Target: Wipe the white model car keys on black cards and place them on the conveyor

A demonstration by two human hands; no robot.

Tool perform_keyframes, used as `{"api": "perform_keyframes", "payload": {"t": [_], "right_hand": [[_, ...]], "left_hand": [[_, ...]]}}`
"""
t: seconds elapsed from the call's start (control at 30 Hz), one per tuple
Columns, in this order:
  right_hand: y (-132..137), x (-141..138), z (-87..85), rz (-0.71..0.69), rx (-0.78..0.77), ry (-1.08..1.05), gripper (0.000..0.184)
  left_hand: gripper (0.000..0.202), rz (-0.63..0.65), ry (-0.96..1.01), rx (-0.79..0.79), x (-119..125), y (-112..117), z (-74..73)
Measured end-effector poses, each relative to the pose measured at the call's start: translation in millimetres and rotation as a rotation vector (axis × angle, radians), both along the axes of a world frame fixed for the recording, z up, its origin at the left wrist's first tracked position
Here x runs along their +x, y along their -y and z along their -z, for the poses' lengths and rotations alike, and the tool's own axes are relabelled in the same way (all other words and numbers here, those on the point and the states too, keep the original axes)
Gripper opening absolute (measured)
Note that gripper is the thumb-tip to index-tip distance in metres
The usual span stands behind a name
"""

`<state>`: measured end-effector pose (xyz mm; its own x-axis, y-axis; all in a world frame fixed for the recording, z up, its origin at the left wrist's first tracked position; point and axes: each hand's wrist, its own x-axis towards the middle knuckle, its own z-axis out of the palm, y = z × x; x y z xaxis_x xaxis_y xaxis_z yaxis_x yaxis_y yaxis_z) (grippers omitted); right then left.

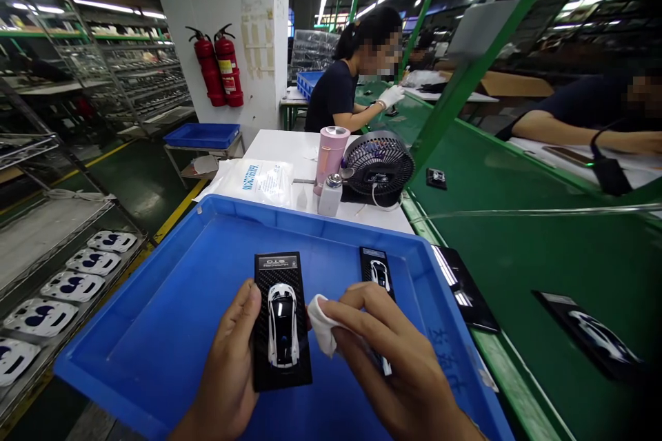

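A white and black model car (283, 327) sits on a black patterned base with a nameplate at its top end. My left hand (232, 351) grips this base (263, 379) by its left side, over the blue tray (217, 220). Pinched in the fingers of my right hand (393, 351) is a folded white cloth (323, 327), close to the base's right edge. Beyond my right hand another model car (380, 272) on a black base lies in the tray, partly hidden by the fingers.
Behind the tray stand a small black fan (380, 169), a pink tumbler (331, 155), a dispenser bottle (329, 195) and a white plastic bag (258, 179). More model cars lie on the green conveyor (496, 234). A gloved co-worker (336, 93) sits ahead; another person's arm is at right.
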<state>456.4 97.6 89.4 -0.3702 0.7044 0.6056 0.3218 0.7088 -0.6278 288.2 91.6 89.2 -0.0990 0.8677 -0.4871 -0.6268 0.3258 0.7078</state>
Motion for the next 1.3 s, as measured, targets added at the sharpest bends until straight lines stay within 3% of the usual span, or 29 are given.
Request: {"api": "perform_keyframes", "payload": {"t": [0.23, 0.37, 0.47, 0.6, 0.9, 1.07, 1.17, 1.3], "right_hand": [[2, -17, -6.2, -0.010, 0.025, 0.222, 0.036], [5, -10, -10.7, -0.093, 0.061, 0.323, 0.030], [4, -1, -8.4, -0.100, 0.030, 0.191, 0.035], [1, 1, -2.4, -0.105, -0.094, -0.024, 0.044], [8, -9, -0.4, -0.187, -0.228, -0.026, 0.038], [5, -2, -3.8, -0.139, -0.163, -0.016, 0.034], [3, -4, -3.3, -0.081, -0.080, -0.013, 0.036], [5, -11, 1.2, -0.036, 0.013, 0.191, 0.035]], "left_hand": [[0.049, -0.017, 0.041, -0.006, 3, -3, 4.4], [0.046, 0.036, 0.016, -0.008, 3, -6, 1.6], [0.046, 0.123, 0.009, 0.038, 1, -6, -1.0], [0.043, 0.122, 0.022, 0.064, 1, -4, -1.3], [0.046, 0.153, 0.130, 0.006, 0, -2, -4.5], [0.045, 0.133, 0.176, -0.016, -3, -1, -4.2], [0.040, 0.055, 0.139, -0.040, -2, 0, -2.9], [0.032, -0.001, 0.024, 0.033, 1, 3, -3.9]]}}
